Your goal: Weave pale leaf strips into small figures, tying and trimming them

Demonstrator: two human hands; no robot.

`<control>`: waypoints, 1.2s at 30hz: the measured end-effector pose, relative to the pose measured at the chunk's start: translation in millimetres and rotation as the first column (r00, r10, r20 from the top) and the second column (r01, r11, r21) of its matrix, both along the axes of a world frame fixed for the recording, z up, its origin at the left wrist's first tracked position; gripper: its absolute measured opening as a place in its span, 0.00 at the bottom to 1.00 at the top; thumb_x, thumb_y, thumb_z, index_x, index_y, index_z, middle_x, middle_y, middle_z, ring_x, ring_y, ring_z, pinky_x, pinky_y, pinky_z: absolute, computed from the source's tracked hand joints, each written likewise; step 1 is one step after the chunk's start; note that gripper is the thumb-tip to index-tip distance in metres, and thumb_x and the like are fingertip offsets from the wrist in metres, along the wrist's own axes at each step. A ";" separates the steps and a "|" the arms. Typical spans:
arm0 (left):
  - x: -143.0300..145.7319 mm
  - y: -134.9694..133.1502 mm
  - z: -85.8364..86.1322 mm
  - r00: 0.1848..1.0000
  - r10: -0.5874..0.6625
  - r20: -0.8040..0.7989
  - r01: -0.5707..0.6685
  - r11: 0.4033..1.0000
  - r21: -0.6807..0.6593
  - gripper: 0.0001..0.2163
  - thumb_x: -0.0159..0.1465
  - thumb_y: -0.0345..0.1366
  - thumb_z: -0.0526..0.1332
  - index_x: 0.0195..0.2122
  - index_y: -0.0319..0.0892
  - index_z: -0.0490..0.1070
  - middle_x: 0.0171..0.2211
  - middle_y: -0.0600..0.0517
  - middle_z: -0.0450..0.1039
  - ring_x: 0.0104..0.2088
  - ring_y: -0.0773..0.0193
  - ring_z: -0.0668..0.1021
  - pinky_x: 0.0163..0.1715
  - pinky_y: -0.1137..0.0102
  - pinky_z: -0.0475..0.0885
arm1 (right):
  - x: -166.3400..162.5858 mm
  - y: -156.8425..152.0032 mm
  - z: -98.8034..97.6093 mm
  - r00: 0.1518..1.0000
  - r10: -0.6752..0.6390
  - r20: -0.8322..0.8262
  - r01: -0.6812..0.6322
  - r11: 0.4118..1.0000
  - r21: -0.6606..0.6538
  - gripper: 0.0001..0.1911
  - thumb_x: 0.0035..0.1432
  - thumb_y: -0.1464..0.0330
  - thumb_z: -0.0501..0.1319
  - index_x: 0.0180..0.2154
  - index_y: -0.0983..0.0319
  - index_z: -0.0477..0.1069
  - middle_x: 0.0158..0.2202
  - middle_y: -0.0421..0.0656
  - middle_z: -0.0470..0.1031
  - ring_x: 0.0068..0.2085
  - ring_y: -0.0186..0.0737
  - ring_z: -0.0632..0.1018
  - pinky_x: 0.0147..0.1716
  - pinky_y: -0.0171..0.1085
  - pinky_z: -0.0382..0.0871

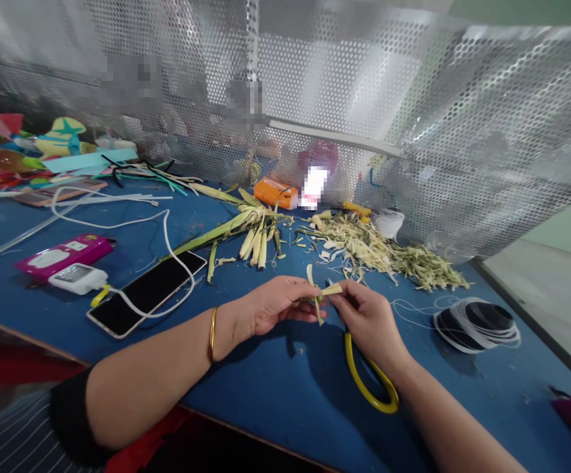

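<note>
My left hand (282, 303), a gold bangle on its wrist, pinches a small knot of folded pale-green leaf strips (320, 299) whose ends stick out like a cross. Close against it on the right, my right hand (364, 315) is closed, thumb and forefinger together at the strip ends. From under that hand comes the yellow handle of a pair of scissors (371, 387); a grey tip shows by the fingertips, and the rest is hidden by the palm. Beyond both hands lie a bundle of leaf stalks (253, 243) and a heap of leaf scraps (364, 240).
On the blue table (260, 401), a phone (150, 292), a white cable (167, 230) and a magenta device (63, 255) lie left. A spool of white line (477, 325) stands right. An orange pack (275, 194) sits before the perforated screen (329, 79). Coloured craft pieces (63, 141) fill the far left.
</note>
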State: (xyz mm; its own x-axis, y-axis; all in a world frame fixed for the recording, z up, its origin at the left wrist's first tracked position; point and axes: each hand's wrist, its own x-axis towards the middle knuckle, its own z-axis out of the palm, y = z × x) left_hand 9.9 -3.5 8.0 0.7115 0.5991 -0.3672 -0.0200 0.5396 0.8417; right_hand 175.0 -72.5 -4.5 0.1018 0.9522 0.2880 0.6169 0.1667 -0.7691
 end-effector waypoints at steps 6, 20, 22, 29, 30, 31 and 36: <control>0.6 1.0 1.6 0.991 0.125 -0.049 -0.120 0.989 0.088 0.07 0.56 0.36 0.64 0.25 0.38 0.74 0.25 0.49 0.76 0.25 0.67 0.77 0.36 0.68 0.71 | 6.9 2.8 -1.0 0.992 0.055 -0.117 -0.071 0.989 -0.131 0.06 0.58 0.63 0.59 0.34 0.59 0.71 0.23 0.37 0.71 0.21 0.34 0.68 0.23 0.34 0.61; 1.1 -4.3 -1.3 0.986 0.098 -0.133 -0.057 0.958 0.282 0.06 0.52 0.35 0.66 0.22 0.38 0.74 0.23 0.50 0.76 0.25 0.68 0.75 0.34 0.69 0.72 | 0.7 -4.6 12.1 0.857 0.027 0.515 -0.222 0.921 0.322 0.11 0.66 0.70 0.53 0.34 0.59 0.73 0.38 0.46 0.77 0.42 0.43 0.75 0.43 0.41 0.66; 0.6 -4.6 -1.5 0.986 0.066 -0.154 -0.018 0.956 0.292 0.06 0.52 0.35 0.66 0.23 0.38 0.74 0.23 0.50 0.76 0.25 0.68 0.76 0.34 0.68 0.72 | 2.5 -3.9 10.0 0.878 0.066 0.474 -0.212 0.942 0.261 0.11 0.66 0.71 0.52 0.33 0.60 0.71 0.32 0.43 0.76 0.35 0.39 0.75 0.38 0.38 0.65; -0.4 -5.3 -1.6 0.986 -0.018 -0.168 0.095 0.881 0.464 0.05 0.54 0.34 0.65 0.25 0.37 0.75 0.24 0.50 0.76 0.26 0.67 0.76 0.32 0.69 0.72 | 6.6 1.3 8.8 0.991 0.107 -0.078 -0.117 0.983 -0.143 0.11 0.56 0.63 0.61 0.24 0.60 0.70 0.22 0.37 0.69 0.26 0.34 0.68 0.26 0.34 0.59; 0.2 -5.9 -1.8 0.988 -0.012 -0.156 0.083 0.885 0.458 0.05 0.54 0.34 0.66 0.26 0.38 0.74 0.23 0.50 0.76 0.25 0.67 0.77 0.32 0.70 0.72 | 6.7 2.5 9.3 0.980 0.107 -0.169 -0.139 0.971 -0.196 0.11 0.54 0.62 0.62 0.24 0.61 0.70 0.21 0.37 0.69 0.25 0.33 0.68 0.26 0.34 0.59; 0.9 -6.6 -2.1 0.990 -0.004 -0.142 0.068 0.893 0.444 0.04 0.54 0.33 0.66 0.27 0.38 0.73 0.23 0.51 0.76 0.25 0.67 0.77 0.31 0.70 0.72 | 6.7 3.5 9.9 0.961 0.103 -0.256 -0.166 0.957 -0.238 0.12 0.53 0.61 0.63 0.23 0.61 0.70 0.21 0.37 0.69 0.25 0.33 0.67 0.26 0.34 0.59; 2.3 -8.8 -2.5 0.997 -0.015 -0.082 0.046 0.923 0.383 0.08 0.51 0.32 0.69 0.27 0.39 0.68 0.21 0.52 0.75 0.25 0.67 0.78 0.30 0.70 0.72 | 9.0 4.1 12.8 0.799 -0.009 -0.601 -0.277 0.882 -0.382 0.16 0.44 0.59 0.70 0.23 0.63 0.71 0.21 0.38 0.72 0.23 0.29 0.70 0.25 0.31 0.63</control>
State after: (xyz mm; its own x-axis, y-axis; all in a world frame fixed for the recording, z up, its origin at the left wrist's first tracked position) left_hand 12.2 -12.3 5.4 0.7106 0.6834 -0.1671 0.0635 0.1742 0.9827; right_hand 184.0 -68.4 8.4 -0.0291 0.9745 -0.2224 0.0368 -0.2213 -0.9745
